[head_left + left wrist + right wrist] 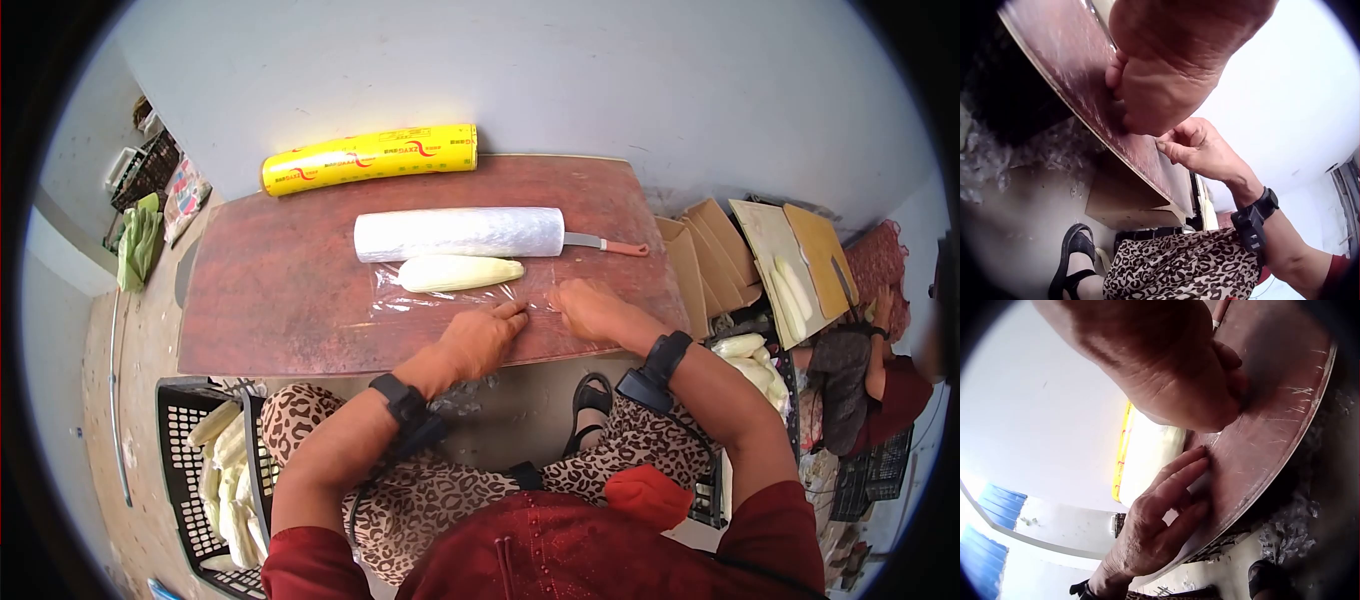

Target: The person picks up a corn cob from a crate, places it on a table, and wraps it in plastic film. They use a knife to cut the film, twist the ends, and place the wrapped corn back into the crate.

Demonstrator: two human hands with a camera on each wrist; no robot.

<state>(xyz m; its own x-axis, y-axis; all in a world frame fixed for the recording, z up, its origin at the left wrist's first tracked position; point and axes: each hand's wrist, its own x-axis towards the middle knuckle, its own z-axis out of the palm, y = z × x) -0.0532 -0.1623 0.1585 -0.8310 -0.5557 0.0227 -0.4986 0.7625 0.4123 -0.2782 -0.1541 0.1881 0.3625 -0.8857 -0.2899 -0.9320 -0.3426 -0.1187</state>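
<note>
A peeled ear of corn (460, 273) lies on a sheet of clear plastic wrap (390, 297) spread over the table, just in front of the white wrap roll (460, 234). My left hand (477, 338) rests by the sheet's near edge; in the right wrist view its fingers (1175, 475) are fairly straight, with the thumb apart. To the right, my right hand (597, 312) pinches the wrap's near right corner between thumb and fingers, knuckles bent in the left wrist view. Behind it lies a knife (610, 245) with a reddish handle, its blade end against the roll.
A yellow printed box or roll (370, 160) lies along the back of the brown table (270, 270). Crates of corn (205, 470) stand at lower left and right. Cardboard (715, 250) leans beyond the right edge. Another person (880, 390) sits at far right.
</note>
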